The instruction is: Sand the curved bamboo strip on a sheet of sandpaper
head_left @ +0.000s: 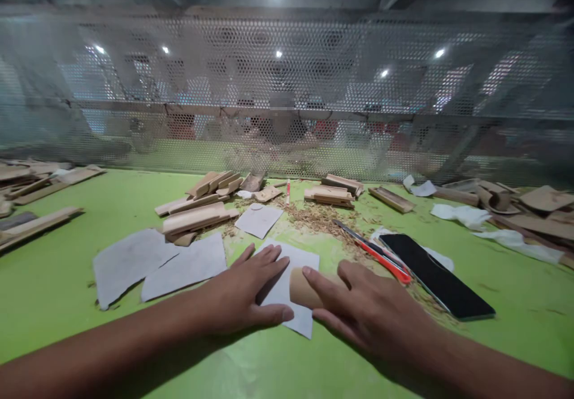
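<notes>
Near the front of the green table, my left hand [244, 291] lies flat with spread fingers on a pale sheet [299, 322]. My right hand [370, 306] has its fingers around a tan cylindrical piece [304, 288], whose left end shows over the same sheet. The rest of that piece is hidden under the hand. Left of my left hand lie two irregular pale sheets [128, 261] [191, 267]. A smaller pale sheet [259, 219] is beyond my fingers.
Right of my right hand are a black phone [437, 276] and a red-handled tool [385, 261]. Curved tan pieces [197, 216] lie in piles, with shavings [316, 216] between them. More pieces [545, 198] are at the far right. A perforated screen [287, 76] stands behind the green table [251, 366].
</notes>
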Demonstrator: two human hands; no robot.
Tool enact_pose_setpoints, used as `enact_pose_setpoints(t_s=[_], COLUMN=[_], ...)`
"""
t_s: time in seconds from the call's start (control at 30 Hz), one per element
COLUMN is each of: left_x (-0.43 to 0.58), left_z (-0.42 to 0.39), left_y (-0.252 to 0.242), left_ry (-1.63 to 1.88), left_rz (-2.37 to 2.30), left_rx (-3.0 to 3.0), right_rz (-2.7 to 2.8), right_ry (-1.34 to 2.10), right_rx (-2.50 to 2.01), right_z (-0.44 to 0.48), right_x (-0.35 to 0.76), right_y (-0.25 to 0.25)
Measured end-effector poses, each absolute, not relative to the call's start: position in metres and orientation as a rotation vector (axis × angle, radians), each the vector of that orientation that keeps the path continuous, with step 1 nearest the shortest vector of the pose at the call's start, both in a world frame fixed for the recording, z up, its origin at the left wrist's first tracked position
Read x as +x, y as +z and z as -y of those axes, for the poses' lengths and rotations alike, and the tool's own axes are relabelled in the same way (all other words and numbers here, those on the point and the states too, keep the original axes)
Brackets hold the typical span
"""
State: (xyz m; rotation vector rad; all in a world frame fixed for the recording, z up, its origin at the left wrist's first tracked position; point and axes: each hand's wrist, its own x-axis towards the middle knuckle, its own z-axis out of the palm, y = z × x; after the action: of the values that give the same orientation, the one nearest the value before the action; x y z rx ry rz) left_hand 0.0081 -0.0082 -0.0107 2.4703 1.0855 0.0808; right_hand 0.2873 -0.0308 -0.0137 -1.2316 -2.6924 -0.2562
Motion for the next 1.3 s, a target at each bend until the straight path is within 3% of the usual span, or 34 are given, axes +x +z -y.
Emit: enact_pose_setpoints(t_s=[0.63,0.77,1.13,1.3], left_x=[0.012,0.01,0.009,0.01], left_z=[0.016,0.014,0.013,0.014], left_y=[0.005,-0.001,-0.008,-0.007], left_ry=[0.056,0.029,0.023,0.009], left_rz=[-1.231,-1.18,-1.2,-1.189], left_rx=[2.383,2.408,2.416,2.397], right_rz=[2.635,2.738,2.658,2.701], right_ry=[-0.345,-0.256,-0.435,-0.294], right_rx=[-1.317,-1.136,-1.102,-1.109], right_z=[0.028,0.03,0.037,0.034], right_x=[0.295,0.296,0.302,0.304], right_y=[-0.016,-0.015,-0.016,-0.019])
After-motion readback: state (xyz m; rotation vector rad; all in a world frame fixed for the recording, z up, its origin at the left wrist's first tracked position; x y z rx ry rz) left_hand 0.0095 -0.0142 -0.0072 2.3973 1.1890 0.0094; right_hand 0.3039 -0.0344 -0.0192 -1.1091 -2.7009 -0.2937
